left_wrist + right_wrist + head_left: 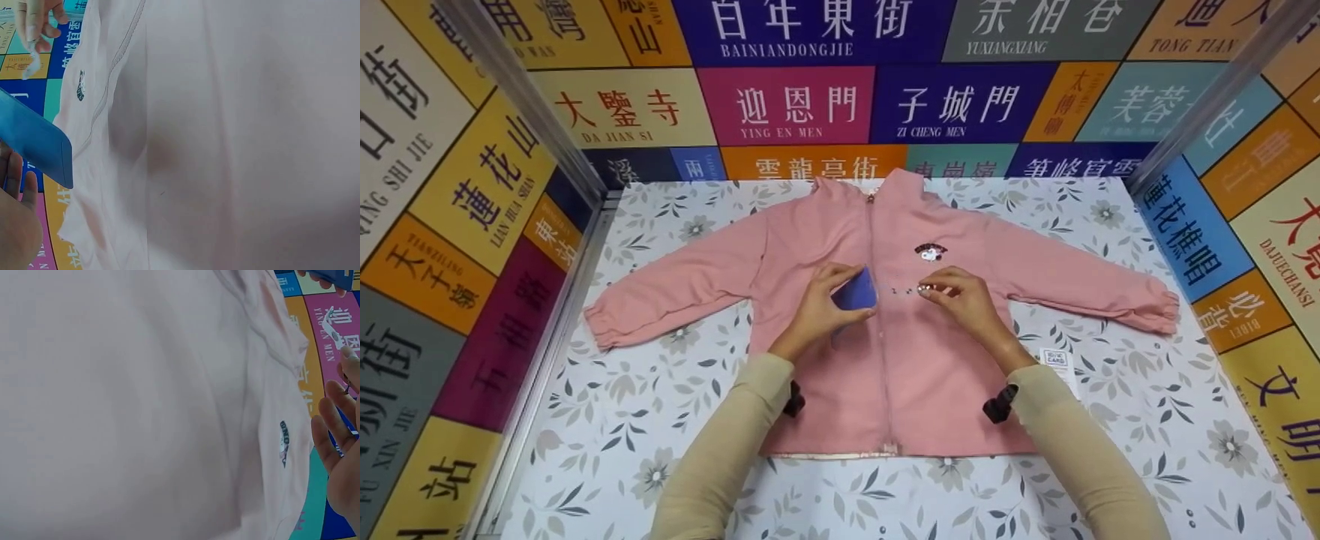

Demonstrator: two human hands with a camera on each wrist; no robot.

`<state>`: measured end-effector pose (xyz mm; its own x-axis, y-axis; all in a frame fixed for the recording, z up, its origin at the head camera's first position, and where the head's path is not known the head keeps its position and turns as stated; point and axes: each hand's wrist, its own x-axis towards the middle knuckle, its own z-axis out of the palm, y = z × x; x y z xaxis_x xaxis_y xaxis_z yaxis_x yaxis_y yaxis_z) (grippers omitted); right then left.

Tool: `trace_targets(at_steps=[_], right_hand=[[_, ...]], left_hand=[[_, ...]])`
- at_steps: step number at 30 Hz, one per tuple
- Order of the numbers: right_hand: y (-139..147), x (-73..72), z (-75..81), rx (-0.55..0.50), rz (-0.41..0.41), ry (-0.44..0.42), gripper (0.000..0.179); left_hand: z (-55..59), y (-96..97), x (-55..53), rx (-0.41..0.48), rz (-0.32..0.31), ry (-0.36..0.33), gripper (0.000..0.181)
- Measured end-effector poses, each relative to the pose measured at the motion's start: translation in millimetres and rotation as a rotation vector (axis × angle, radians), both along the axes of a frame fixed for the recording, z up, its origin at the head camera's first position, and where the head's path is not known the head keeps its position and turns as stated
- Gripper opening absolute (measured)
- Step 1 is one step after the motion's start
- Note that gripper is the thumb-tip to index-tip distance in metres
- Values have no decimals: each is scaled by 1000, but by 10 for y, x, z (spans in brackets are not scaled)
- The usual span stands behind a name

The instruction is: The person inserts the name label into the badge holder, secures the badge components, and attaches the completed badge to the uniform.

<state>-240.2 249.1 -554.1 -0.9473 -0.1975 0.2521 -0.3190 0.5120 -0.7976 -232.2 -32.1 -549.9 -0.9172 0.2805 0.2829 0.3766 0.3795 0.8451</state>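
A pink zip-up jacket [937,375] lies spread out with its front up and its sleeves out to both sides. Above its zip, my left hand [816,306] holds a flat blue piece with rounded corners [856,292], like a card or slim case, between thumb and fingers. My right hand [966,301] pinches one end of a small, thin pale strip [332,328] with little dark marks; its exact kind is unclear. The strip's free end points toward the blue piece, apart from it. A small emblem [931,252] decorates the jacket's chest, just beyond the right hand.
Under the jacket is a white tabletop with a leaf-and-flower print [652,397]. A small white printed card [1056,360] lies by the right forearm. Colourful panels with lettering [802,105] stand at the back and both sides.
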Motion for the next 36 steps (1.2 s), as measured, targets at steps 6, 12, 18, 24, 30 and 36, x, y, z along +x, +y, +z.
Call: trace_targets(at_steps=[6, 12, 18, 24, 30, 36], right_hand=[[46, 22, -112, 59, -8, -46, 21], [76, 39, -190, 90, -15, -57, 18], [97, 43, -254, 192, -6, -11, 14], [109, 53, -283, 247, 6, 50, 14], [121, 48, -304, 289, 25, 76, 15], [144, 42, -319, 323, 53, 84, 14]], left_hand=[[-15, -4, 7, -24, 3, 26, 75], [-19, -4, 13, -17, -2, 23, 75], [-18, -3, 23, -27, 1, 4, 75], [-22, -7, 36, -40, 2, -15, 75], [-30, -9, 34, -46, -1, -7, 76], [-47, -7, 26, -92, 5, 22, 76]])
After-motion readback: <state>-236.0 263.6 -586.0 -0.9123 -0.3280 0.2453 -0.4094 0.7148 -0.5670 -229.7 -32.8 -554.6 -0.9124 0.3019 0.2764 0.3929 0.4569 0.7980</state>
